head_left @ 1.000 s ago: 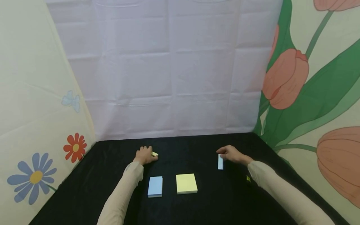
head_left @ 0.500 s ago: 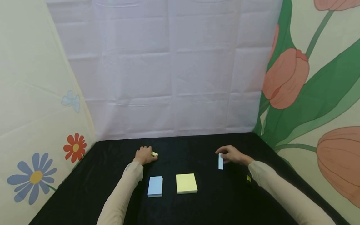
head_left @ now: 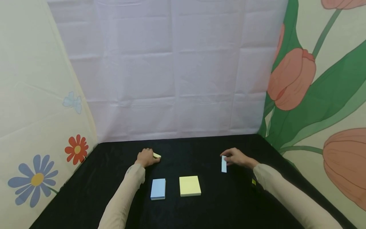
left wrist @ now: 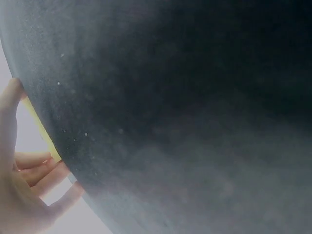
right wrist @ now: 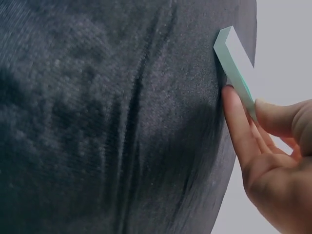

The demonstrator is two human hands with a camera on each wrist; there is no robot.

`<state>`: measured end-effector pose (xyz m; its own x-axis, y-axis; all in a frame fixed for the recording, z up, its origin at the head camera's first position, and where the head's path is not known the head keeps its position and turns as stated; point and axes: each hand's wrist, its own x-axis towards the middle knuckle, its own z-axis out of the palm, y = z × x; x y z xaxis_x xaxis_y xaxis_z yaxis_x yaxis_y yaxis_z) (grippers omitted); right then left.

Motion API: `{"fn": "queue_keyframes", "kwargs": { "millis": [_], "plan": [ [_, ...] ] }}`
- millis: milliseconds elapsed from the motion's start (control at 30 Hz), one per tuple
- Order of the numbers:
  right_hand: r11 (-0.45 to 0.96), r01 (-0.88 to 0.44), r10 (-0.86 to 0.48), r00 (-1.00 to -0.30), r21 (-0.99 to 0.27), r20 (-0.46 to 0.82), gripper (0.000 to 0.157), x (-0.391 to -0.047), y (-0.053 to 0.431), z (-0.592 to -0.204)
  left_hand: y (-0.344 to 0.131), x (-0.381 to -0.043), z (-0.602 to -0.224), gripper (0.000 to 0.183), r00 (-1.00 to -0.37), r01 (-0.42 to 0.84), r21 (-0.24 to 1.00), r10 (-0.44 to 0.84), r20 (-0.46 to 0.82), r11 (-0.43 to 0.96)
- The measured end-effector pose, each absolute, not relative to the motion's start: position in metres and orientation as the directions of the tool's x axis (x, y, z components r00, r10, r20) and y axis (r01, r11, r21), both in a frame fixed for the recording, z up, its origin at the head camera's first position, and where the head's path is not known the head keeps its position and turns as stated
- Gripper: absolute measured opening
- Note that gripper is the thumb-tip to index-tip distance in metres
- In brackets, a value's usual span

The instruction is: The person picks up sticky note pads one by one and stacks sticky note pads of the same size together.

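My left hand [head_left: 145, 157] is at the far left of the black-covered table, holding a small yellow sticky-note pad [head_left: 156, 155] between thumb and fingers. In the left wrist view, a thin edge of that yellow pad [left wrist: 45, 132] shows between the thumb and the fingertips; the rest is hidden. Farther right, my right hand [head_left: 236, 157] pinches one end of a narrow light-blue sticky-note pad [head_left: 224, 164]. The right wrist view shows the thumb on that pad [right wrist: 235, 63] and the index finger at its other side, with its far end sticking out toward the table cloth.
Nearer me on the black cloth [head_left: 183, 213] lie a blue rectangular pad [head_left: 158, 189] and, to its right, a larger square yellow pad [head_left: 190, 185]. A small dark thing with a yellow mark [head_left: 253, 182] lies by the right sleeve. A white sheet [head_left: 177, 70] hangs behind.
The narrow light-blue pad has shifted very slightly in my right fingers. Slightly more of the small yellow pad shows beside my left hand. The two nearer pads have stayed put.
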<state>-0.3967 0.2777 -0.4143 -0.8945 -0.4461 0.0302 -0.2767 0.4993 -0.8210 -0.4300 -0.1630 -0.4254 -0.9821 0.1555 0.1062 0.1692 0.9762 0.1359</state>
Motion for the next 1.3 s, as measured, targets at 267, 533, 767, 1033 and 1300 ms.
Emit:
{"fn": "queue_keyframes", "kwargs": {
  "millis": [267,533,767,1033,1300],
  "plan": [
    [0.502,-0.252,-0.44,-0.898,-0.828,0.006,0.03,-0.3914,0.2741,-0.41,-0.1631,-0.4302,-0.4243,0.056,-0.984,0.163,0.141,0.151,0.091,0.977],
    [0.508,-0.219,-0.424,-0.905,-0.833,-0.021,0.03,-0.3892,0.2717,-0.4097,-0.1641,-0.4324,-0.4268,0.056,-0.984,0.164,0.139,0.151,0.097,0.977],
    [0.509,-0.205,-0.432,-0.901,-0.836,-0.043,0.03,-0.3884,0.2714,-0.4111,-0.1649,-0.4342,-0.4286,0.055,-0.983,0.168,0.126,0.156,0.102,0.978],
    [0.493,-0.209,-0.473,-0.879,-0.845,-0.058,0.031,-0.3874,0.2687,-0.4133,-0.1631,-0.4334,-0.4245,0.048,-0.986,0.16,0.131,0.153,0.064,0.978],
    [0.485,-0.223,-0.503,-0.862,-0.846,-0.062,0.03,-0.3878,0.2685,-0.4168,-0.1633,-0.4326,-0.424,0.049,-0.984,0.169,0.125,0.161,0.072,0.978]
  ]
}}
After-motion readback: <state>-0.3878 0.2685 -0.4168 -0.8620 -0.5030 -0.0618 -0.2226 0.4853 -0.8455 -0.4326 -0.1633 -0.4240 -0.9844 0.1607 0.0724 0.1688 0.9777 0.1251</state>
